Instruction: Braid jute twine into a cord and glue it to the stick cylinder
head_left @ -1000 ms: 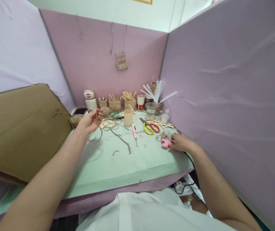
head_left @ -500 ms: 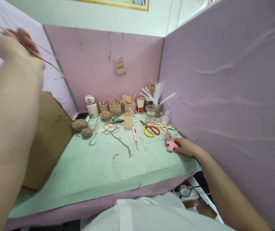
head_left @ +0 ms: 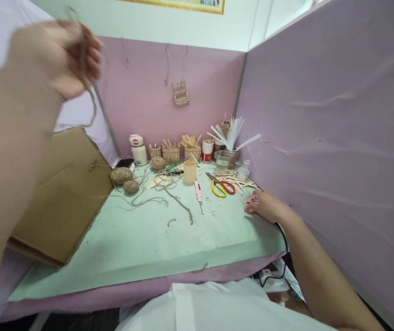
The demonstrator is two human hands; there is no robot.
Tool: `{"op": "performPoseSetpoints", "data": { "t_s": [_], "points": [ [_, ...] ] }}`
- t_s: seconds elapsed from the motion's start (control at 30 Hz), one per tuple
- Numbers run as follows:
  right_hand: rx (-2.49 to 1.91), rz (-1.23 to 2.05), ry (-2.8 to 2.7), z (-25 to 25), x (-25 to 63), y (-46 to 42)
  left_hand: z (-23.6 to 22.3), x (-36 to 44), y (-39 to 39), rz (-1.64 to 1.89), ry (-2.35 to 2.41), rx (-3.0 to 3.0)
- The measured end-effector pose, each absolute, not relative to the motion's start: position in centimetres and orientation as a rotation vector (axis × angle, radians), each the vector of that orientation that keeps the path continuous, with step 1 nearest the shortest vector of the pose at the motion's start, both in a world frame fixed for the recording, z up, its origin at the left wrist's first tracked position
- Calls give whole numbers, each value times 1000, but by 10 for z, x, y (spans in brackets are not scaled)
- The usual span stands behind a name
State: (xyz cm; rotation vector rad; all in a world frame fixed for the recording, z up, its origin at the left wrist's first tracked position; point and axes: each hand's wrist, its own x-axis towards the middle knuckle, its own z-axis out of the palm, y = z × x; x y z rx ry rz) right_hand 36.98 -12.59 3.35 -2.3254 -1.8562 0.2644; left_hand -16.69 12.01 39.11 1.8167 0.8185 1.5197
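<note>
High at the upper left, my left hand (head_left: 67,55) is closed around a length of twine (head_left: 93,108) whose loop dangles below the fingers; motion blurs it slightly. At the table's right side, my right hand (head_left: 268,205) grips a pink glue gun (head_left: 251,202), covering much of it, and a black cord trails from beneath the wrist. Balls of twine (head_left: 121,175) rest beside the cardboard. A small cup of upright wooden sticks (head_left: 189,172) stands mid-table. In front of it lies a pink craft knife (head_left: 197,191), with yellow-and-red-handled scissors (head_left: 221,185) to its right.
A large cardboard piece (head_left: 62,197) leans at the left. Along the back stand a white bottle (head_left: 138,151), baskets of sticks (head_left: 192,152), a paper cup (head_left: 207,151) and white glue sticks (head_left: 231,133). A small stick-built piece (head_left: 181,94) hangs on the pink wall.
My left hand has swung right and turned, still holding the twine. My right hand now covers more of the glue gun, which has turned and shifted slightly. The view has shifted a little.
</note>
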Motion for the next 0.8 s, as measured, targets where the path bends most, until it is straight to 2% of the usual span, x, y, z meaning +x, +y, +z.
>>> {"op": "performPoseSetpoints", "data": {
  "t_s": [0.1, 0.17, 0.27, 0.37, 0.53, 0.7, 0.8],
  "points": [
    [-2028, 157, -1888, 56, 339, -117, 264, -34, -5, 1458, 693, 1779],
    [-1718, 164, -1955, 67, 312, -104, 206, 16, -41, 1302, 799, 1682],
    [-1253, 340, -1890, 74, 267, -75, 142, 41, -38, 1064, 850, 1495],
    [-1019, 472, -1739, 67, 225, -39, 87, 43, -18, 1034, 879, 1276],
    [-986, 598, -1475, 36, 180, 2, 28, 47, -11, 1158, 859, 1020],
    [-1027, 661, -1483, 9, 169, 6, 12, 42, -12, 1223, 905, 932],
    [-1020, 546, -1574, 1, 172, -2, 9, 39, -14, 1242, 898, 956]
  ]
}}
